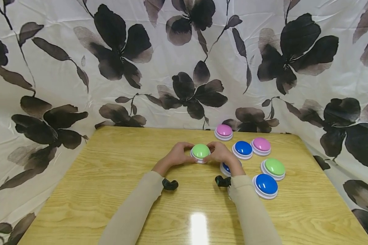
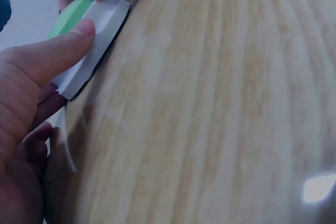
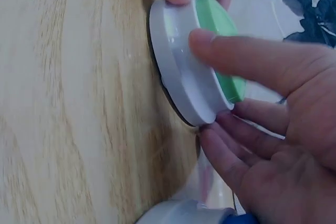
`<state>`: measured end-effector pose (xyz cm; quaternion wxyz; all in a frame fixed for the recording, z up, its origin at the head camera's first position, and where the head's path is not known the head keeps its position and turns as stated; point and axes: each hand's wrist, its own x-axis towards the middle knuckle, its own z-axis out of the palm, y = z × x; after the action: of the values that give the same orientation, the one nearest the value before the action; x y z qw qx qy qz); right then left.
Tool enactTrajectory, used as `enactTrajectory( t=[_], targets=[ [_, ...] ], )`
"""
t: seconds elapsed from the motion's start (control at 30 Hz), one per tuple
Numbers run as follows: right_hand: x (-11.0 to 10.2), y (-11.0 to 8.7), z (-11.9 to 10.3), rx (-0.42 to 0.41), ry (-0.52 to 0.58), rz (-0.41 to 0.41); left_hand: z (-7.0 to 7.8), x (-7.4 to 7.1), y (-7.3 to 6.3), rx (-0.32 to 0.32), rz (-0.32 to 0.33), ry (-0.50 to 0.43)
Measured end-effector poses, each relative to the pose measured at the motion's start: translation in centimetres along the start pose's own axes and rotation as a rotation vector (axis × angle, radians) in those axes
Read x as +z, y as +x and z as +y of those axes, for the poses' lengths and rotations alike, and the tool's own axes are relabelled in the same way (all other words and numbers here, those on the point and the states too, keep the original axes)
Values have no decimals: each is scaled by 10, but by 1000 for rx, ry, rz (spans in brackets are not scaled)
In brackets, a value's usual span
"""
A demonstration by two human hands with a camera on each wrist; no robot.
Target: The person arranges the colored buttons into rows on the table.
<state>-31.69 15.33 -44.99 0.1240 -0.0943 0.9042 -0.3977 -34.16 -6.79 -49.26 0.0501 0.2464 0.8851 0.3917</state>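
Note:
A green push button (image 1: 200, 150) with a domed top and round white base is near the middle of the wooden table. My left hand (image 1: 178, 154) grips its left side, and in the left wrist view the thumb (image 2: 73, 43) lies against the white base. From the other side my right hand (image 1: 219, 153) holds the same button, with the right thumb (image 3: 220, 48) across its rim and other fingers beneath the far edge. The base is at or just above the tabletop; I cannot tell whether it touches. Partly hidden by the right hand is a blue button (image 1: 225, 168).
Right of the hands stand more buttons: a pink one (image 1: 224, 130) at the back edge, a blue one (image 1: 243, 148), another pink (image 1: 261, 145), a second green (image 1: 275, 166) and a nearer blue (image 1: 266, 184). Floral cloth (image 1: 159, 61) hangs behind the table (image 1: 110, 180).

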Motion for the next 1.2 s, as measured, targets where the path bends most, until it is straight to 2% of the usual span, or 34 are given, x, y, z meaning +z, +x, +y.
enactTrajectory(
  t=[0.1,0.23,0.43,0.57,0.83,1.03,1.2],
  targets=[
    [-5,-1,2,-16,17,25,1,-1,-1,-18,2,-38],
    [-19,-8,0,-44,73,78,1,-5,-6,-42,41,-91],
    [-49,-30,-12,-114,90,122,9,-13,-14,-26,117,-132],
    [-64,-49,-20,-168,63,136,20,-16,-22,-27,121,-158],
    [-67,-87,-15,-231,11,73,47,-5,-58,49,50,-162],
    [-68,-106,-11,-272,-11,62,75,3,-65,141,0,-140],
    [-65,-123,-5,-250,-28,49,92,10,-70,154,-89,-57]
  ],
)
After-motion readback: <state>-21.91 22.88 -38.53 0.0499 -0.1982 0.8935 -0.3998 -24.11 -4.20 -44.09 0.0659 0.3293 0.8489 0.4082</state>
